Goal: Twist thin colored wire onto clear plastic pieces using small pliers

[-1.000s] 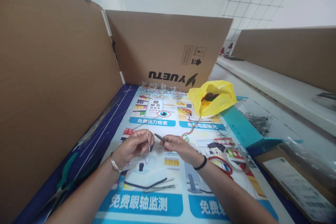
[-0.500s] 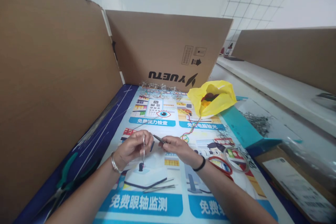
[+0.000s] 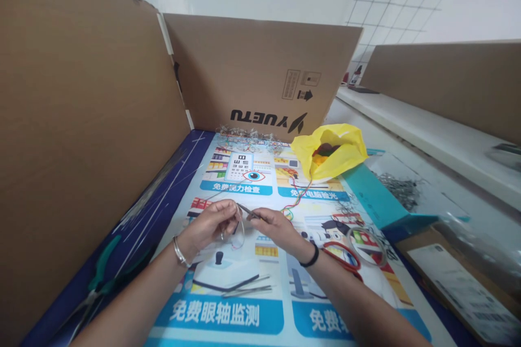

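Observation:
My left hand [image 3: 212, 223] is closed in a pinch on a thin pale wire [image 3: 243, 234], which hangs in a curved loop from the fingertips. To its right, my right hand [image 3: 273, 226] is wrapped round a slim dark pointed tool [image 3: 246, 210]; whether it is tweezers or something else I cannot make out. The tool's tip points left and meets the wire close to the left fingertips. Below the hands, several short thin rods [image 3: 248, 288] lie on the printed poster [image 3: 228, 331].
Green-handled pliers [image 3: 100, 276] and long thin wires [image 3: 152, 190] lie at left by the cardboard wall [image 3: 81, 119]. A yellow bag [image 3: 345, 165] and twisted wire pieces [image 3: 248, 138] sit at the back. On the right are red and white rings [image 3: 344, 256] and a teal box [image 3: 376, 200].
The wire loop has swung from hanging straight below my left fingers to their right side, by the tool's tip. My left hand has turned slightly; my right hand has barely moved.

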The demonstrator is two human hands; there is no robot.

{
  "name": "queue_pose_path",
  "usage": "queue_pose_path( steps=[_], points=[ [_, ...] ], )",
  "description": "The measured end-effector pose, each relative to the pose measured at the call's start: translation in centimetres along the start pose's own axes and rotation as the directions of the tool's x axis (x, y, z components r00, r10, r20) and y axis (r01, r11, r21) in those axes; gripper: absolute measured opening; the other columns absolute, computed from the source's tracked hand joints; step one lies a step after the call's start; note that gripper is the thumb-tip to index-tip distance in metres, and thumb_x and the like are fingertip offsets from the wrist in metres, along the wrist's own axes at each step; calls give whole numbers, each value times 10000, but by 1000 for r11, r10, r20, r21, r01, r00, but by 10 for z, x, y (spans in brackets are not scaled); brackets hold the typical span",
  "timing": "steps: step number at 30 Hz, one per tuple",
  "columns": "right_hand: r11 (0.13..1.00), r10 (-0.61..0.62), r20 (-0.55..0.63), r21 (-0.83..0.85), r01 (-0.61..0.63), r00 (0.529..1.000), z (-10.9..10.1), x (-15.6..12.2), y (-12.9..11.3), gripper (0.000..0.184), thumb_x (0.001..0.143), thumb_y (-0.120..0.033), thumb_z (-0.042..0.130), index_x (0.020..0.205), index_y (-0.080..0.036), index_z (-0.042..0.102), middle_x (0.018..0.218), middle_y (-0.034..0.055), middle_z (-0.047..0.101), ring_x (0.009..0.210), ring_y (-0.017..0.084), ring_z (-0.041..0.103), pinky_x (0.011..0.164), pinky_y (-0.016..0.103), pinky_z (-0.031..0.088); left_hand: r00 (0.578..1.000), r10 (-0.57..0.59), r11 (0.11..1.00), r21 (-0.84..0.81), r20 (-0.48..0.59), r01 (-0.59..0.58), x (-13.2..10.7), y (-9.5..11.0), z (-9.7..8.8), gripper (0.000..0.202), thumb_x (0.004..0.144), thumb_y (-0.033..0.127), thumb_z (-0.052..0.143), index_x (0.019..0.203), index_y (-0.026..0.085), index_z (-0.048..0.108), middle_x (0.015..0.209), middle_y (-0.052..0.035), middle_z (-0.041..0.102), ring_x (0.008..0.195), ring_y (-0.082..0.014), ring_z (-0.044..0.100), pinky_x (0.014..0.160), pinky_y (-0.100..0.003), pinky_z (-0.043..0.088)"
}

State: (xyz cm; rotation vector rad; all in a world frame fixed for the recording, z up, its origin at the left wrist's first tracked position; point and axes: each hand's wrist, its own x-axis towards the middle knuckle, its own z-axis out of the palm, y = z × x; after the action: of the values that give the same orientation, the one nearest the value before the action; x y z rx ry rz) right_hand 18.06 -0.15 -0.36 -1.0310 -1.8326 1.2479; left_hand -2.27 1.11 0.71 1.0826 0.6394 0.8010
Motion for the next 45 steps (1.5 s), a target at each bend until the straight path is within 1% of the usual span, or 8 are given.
queue_pose_path(
  steps=[5,11,17,21,26,36,41,45],
  points=[
    [997,-14,-50,-82,9,999,-2,3,9,260,857,-412,486,863,-192,624,757,-7,570,700,132,489,654,236,387,996,-24,999,26,-88,26,2,2,4,281,803,418,580,770,140,594,532,4,535,440,-74,444,440,-182,324],
    [993,-1,-204,-118,-24,979,-18,8,15,288,856,-420,474,930,-190,631,816,14,603,751,153,524,678,260,409,970,-8,990,133,-243,41,7,-4,0,283,765,417,620,812,139,610,572,-5,578,504,-94,514,480,-190,382],
    [965,-124,-189,-252,74,974,-26,6,11,270,855,-385,493,987,-188,623,894,47,629,831,174,562,764,298,431,935,-30,980,173,-354,97,10,-5,-2,271,736,401,636,735,133,602,556,-12,590,483,-102,531,456,-194,392],
    [914,-193,-133,-386,128,972,-24,4,9,251,866,-364,486,972,-183,623,826,52,610,774,168,556,720,294,434,941,-50,984,144,-336,103,9,-2,1,287,736,415,624,734,130,594,612,-26,608,501,-109,547,452,-204,398],
    [862,-257,-99,-473,182,961,-22,5,14,237,877,-327,485,1014,-180,611,883,65,619,817,172,561,745,294,437,953,-60,983,150,-297,109,8,-3,1,303,758,433,594,739,131,586,641,-31,612,508,-109,555,455,-208,403],
    [703,-438,-79,-651,286,895,-21,5,27,222,880,-313,497,1041,-189,586,854,77,615,825,187,559,736,320,476,962,-99,965,211,-254,155,10,-6,0,300,772,432,569,728,135,557,648,-15,604,466,-86,535,428,-189,372],
    [651,-452,-7,-686,325,892,-23,4,27,224,880,-308,500,1047,-184,583,862,79,627,835,189,564,744,325,481,956,-85,969,201,-280,145,10,-6,-1,298,769,432,572,723,139,539,644,8,572,468,-81,527,428,-193,365],
    [670,-440,6,-664,333,898,-26,4,25,233,884,-317,495,1060,-191,581,875,76,628,839,185,565,754,324,476,954,-77,970,200,-290,139,9,-6,0,282,763,420,581,712,148,527,617,25,555,461,-82,518,429,-200,358]
  ],
)
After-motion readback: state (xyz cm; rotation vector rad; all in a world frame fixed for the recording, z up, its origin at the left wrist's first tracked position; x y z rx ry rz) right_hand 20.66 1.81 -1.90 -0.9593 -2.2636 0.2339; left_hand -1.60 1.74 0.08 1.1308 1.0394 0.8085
